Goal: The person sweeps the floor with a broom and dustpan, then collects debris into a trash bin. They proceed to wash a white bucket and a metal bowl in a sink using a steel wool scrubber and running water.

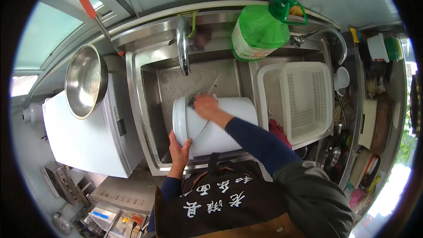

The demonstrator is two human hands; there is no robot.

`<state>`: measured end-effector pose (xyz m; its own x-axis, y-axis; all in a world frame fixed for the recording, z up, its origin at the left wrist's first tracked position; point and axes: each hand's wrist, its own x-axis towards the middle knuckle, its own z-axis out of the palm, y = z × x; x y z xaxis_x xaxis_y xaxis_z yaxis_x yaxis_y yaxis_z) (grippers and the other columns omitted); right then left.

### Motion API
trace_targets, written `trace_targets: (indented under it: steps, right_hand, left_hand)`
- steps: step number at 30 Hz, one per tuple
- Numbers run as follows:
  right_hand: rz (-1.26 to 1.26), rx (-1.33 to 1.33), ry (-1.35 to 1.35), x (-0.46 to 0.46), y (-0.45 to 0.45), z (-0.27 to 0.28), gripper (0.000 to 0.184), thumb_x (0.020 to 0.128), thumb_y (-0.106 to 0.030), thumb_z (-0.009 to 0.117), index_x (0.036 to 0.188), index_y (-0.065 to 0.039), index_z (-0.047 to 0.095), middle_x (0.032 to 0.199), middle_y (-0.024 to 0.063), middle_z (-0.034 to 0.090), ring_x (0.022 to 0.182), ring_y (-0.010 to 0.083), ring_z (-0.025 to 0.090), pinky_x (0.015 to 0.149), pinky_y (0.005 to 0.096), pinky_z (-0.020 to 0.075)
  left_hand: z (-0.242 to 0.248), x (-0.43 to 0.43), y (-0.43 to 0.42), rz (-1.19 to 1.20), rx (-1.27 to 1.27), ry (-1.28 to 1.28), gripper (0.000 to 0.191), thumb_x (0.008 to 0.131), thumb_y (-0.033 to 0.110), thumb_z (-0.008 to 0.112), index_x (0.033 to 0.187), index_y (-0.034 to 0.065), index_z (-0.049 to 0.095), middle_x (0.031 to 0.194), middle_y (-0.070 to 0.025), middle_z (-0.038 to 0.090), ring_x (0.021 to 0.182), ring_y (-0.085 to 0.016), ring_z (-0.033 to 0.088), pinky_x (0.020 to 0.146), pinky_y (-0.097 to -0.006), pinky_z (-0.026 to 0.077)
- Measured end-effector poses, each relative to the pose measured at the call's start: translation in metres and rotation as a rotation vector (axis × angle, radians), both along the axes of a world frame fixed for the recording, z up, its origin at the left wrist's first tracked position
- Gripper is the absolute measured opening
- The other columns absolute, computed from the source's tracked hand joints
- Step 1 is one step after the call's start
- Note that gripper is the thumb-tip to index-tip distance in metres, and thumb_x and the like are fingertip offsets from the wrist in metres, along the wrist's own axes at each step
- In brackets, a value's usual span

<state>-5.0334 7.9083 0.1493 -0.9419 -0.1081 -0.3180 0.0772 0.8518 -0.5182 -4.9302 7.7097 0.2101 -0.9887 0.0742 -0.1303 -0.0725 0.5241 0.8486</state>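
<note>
A large white plastic bucket [228, 132] with a thin wire handle lies on its side across the front of a stainless steel sink [172, 84]. My left hand [179, 148] grips the bucket's rim at its near left end. On the bucket's upper side, close to the rim, my right hand [205, 105] presses a dark scrubber [191, 100], mostly hidden under the fingers and slightly blurred. The chrome faucet [183, 46] stands behind the bucket, its spout over the basin. What lies inside the bucket is out of sight.
A green plastic jug [259, 33] stands on the sink's back ledge. White plastic baskets [327, 102] fill the right basin, with a red cloth [277, 130] beside them. To the left, a steel bowl [85, 81] rests above a white appliance [79, 132]. Crowded shelves line the right.
</note>
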Motion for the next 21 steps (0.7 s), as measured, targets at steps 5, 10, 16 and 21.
trace_targets:
  steps: [5, 10, 16, 21]
  right_hand:
    - [0.144, -0.23, 0.676, 0.053, -0.03, 0.044, 0.041, 0.086, -0.008, 0.058, 0.125, 0.005, 0.056, 0.129, 0.0247, 0.061, 0.124, 0.039, 0.058, 0.109, 0.0492, 0.045]
    - [0.27, -0.089, 0.584, 0.005, -0.052, -0.004, 0.043, 0.089, -0.016, 0.057, 0.128, 0.004, 0.058, 0.127, 0.0226, 0.064, 0.126, 0.0338, 0.06, 0.109, 0.0443, 0.0459]
    - [0.198, -0.209, 0.448, -0.02, -0.056, -0.032, 0.034, 0.091, -0.016, 0.057, 0.12, -0.001, 0.066, 0.117, 0.02, 0.07, 0.116, 0.0359, 0.064, 0.1, 0.0473, 0.051]
    - [0.134, -0.675, 0.6, 0.055, 0.009, 0.031, 0.031, 0.092, -0.005, 0.057, 0.12, 0.005, 0.062, 0.124, 0.0221, 0.065, 0.119, 0.0379, 0.062, 0.103, 0.0478, 0.0498]
  left_hand:
    - [-0.008, 0.0, -0.005, 0.089, 0.084, -0.219, 0.07, 0.083, 0.017, 0.079, 0.14, -0.0017, 0.043, 0.119, -0.0209, 0.067, 0.1, -0.028, 0.066, 0.091, -0.0374, 0.052]
    - [-0.009, 0.006, -0.004, 0.072, 0.088, -0.198, 0.062, 0.082, 0.014, 0.08, 0.133, 0.0003, 0.047, 0.11, -0.0196, 0.069, 0.094, -0.024, 0.067, 0.087, -0.0367, 0.053]
    - [-0.01, 0.006, -0.005, 0.117, 0.049, -0.178, 0.068, 0.081, 0.016, 0.08, 0.136, -0.0008, 0.044, 0.115, -0.0217, 0.066, 0.103, -0.029, 0.066, 0.091, -0.0405, 0.052]
    - [-0.009, -0.011, 0.005, 0.126, 0.117, -0.152, 0.082, 0.082, 0.023, 0.08, 0.147, -0.0009, 0.037, 0.13, -0.0262, 0.057, 0.117, -0.036, 0.06, 0.101, -0.0418, 0.047]
